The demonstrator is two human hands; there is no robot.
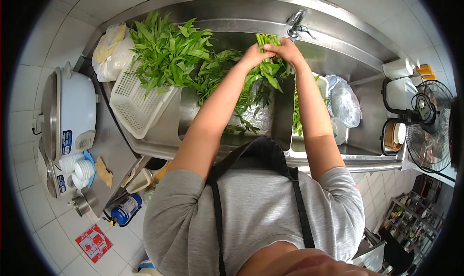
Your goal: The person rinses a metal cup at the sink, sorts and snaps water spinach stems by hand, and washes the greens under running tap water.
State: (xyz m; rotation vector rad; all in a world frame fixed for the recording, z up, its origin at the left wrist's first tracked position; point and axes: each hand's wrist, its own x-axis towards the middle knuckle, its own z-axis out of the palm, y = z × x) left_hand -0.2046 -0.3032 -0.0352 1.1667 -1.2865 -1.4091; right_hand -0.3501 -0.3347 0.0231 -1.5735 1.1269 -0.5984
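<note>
Both my hands meet near the tap, over the left sink basin. My left hand (256,56) is closed round a bunch of green stems (267,39), cut ends upward and leaves hanging below. My right hand (286,52) is closed on the same bunch from the other side, its thumb close to the left one. Beneath them, leafy greens (217,75) lie in the metal sink basin (282,116). A large heap of greens (166,48) rests partly on a white perforated basket (140,106) at the left.
The tap (296,22) stands behind my hands. In the right basin is another white basket (321,85) with greens. Plastic bags (345,102) lie right of it. A fan (427,114) stands at far right, a large cooker (77,111) at far left.
</note>
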